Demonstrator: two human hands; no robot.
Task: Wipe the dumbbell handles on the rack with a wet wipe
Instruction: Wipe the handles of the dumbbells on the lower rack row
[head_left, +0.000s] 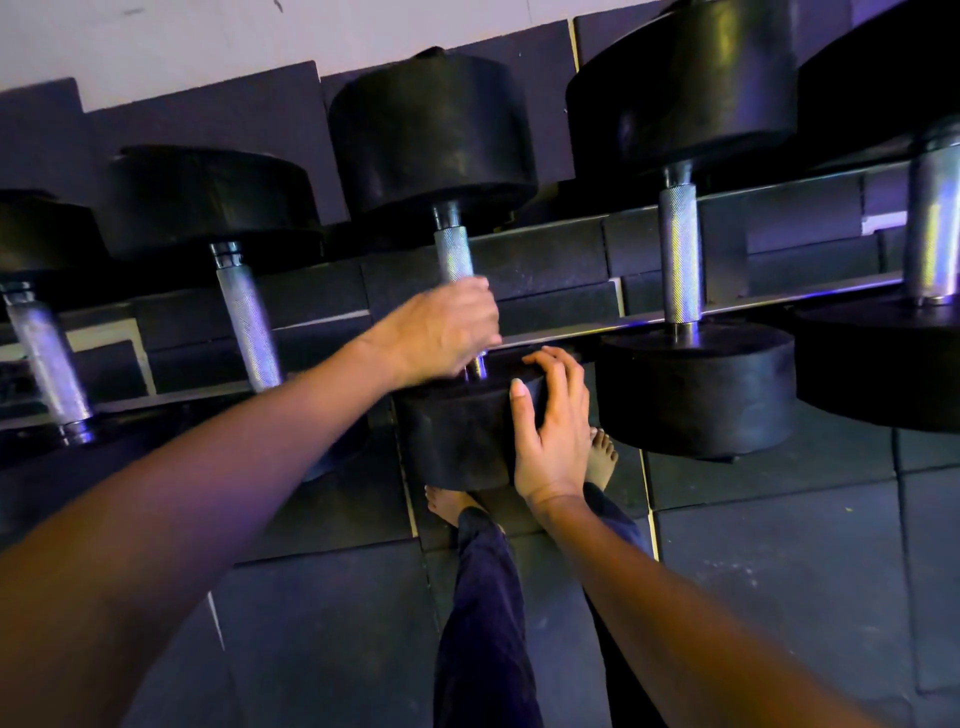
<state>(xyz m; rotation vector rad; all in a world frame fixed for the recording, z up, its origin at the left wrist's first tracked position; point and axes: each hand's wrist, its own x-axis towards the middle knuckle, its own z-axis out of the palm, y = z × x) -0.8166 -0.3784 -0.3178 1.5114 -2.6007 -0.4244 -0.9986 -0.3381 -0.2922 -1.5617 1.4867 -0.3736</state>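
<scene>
The left hand (447, 332) is curled tightly around the lower part of the knurled handle (454, 254) of the middle dumbbell (431, 135); whether a wipe sits under the fingers cannot be told. Just right of it, the right hand (550, 431) lies spread with fingers apart over the near black weight (457, 441), gripping nothing. The dumbbell rests across the rack rail (561, 335) between neighbouring dumbbells. Bare feet (602, 457) stand on the dark floor mats (779, 571) below.
</scene>
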